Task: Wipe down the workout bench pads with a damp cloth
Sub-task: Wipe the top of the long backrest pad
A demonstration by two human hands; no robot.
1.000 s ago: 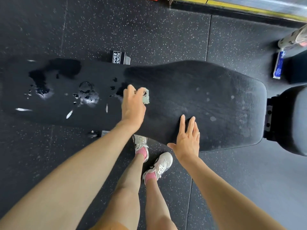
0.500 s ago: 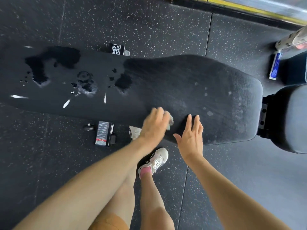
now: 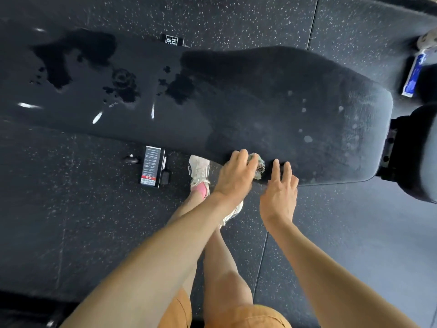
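Left hand [image 3: 236,178] curls fingers over the cloth [image 3: 259,167] at bench pad [image 3: 283,102] edge; right hand [image 3: 279,195] straight-fingered, apparently touching.

We see the crumpled pale-green cloth [image 3: 258,167] bunched under our left hand [image 3: 236,177] on the near edge of the long black bench pad [image 3: 272,102], wet and glossy left of that hand, dull and pale-spotted beyond our right hand [image 3: 281,192].

Speckled black rubber floor [image 3: 71,221] fills the frame. A black bar with a printed label [image 3: 151,166] lies at nine o'clock beside a small black knob [image 3: 130,159], a lettered tag [image 3: 173,40] at eleven, and a blue-and-white sticker [image 3: 412,76] at two.
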